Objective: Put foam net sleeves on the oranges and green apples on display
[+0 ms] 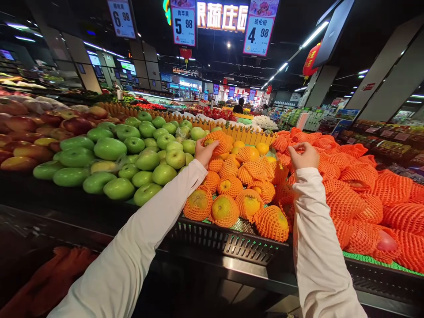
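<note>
My left hand [204,152] grips an orange in an orange foam net [220,142] above the back left of the orange pile. Below it, several netted oranges [230,186] fill a black slotted basket [228,245]; a few oranges at the back are bare. My right hand [304,155] is held up in front of the red-orange netted fruit [356,176]. Its thumb and fingertips are curled together, and I see nothing between them. The palm side of this hand is partly hidden.
Green apples [142,159] are heaped to the left, with red apples [24,132] beyond them. A low yellow picket divider [247,132] runs behind the oranges. Price signs [261,27] hang overhead. Farther back, a person [238,107] is among the displays.
</note>
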A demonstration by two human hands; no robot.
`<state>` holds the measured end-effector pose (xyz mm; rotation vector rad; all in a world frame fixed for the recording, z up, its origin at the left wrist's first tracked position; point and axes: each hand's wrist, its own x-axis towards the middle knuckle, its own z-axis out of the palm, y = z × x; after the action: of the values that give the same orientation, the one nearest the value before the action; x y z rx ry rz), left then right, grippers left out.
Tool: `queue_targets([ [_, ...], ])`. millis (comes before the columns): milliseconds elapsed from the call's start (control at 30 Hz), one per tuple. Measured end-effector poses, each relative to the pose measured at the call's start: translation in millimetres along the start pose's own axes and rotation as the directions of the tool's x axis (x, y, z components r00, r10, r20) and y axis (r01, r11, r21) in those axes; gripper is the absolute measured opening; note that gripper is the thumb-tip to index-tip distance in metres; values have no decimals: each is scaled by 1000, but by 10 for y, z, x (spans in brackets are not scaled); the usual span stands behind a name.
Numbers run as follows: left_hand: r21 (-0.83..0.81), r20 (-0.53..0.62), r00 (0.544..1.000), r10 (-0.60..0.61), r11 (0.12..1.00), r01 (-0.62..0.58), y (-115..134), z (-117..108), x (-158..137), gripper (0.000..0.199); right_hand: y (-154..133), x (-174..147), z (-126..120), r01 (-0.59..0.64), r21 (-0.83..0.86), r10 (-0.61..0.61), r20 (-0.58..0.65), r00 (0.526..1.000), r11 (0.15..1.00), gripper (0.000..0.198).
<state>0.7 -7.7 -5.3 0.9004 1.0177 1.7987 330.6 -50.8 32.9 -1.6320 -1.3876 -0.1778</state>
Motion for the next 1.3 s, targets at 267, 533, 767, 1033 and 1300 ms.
queue_targets([
  [267,-10,4,1000,-28,1000,28,7,-7,-16,51,265,88,4,-148,-252,232,346,909,956,13],
  [533,-11,11,998,-60,998,60,76,6,-92,46,121,-128,84,-78,86,-2,681,732,993,98],
  [767,-3,-5,997,-74,997,74,137,15,-156,41,231,-143,223,-150,268,-76,680,729,952,73],
  [1033,14,-15,998,-62,998,62,137,12,-161,43,266,-57,38,30,-242,45,297,954,970,88],
  [1300,49,2,997,-73,996,73,147,-2,-172,40,293,-90,106,4,-380,171,425,889,925,96],
])
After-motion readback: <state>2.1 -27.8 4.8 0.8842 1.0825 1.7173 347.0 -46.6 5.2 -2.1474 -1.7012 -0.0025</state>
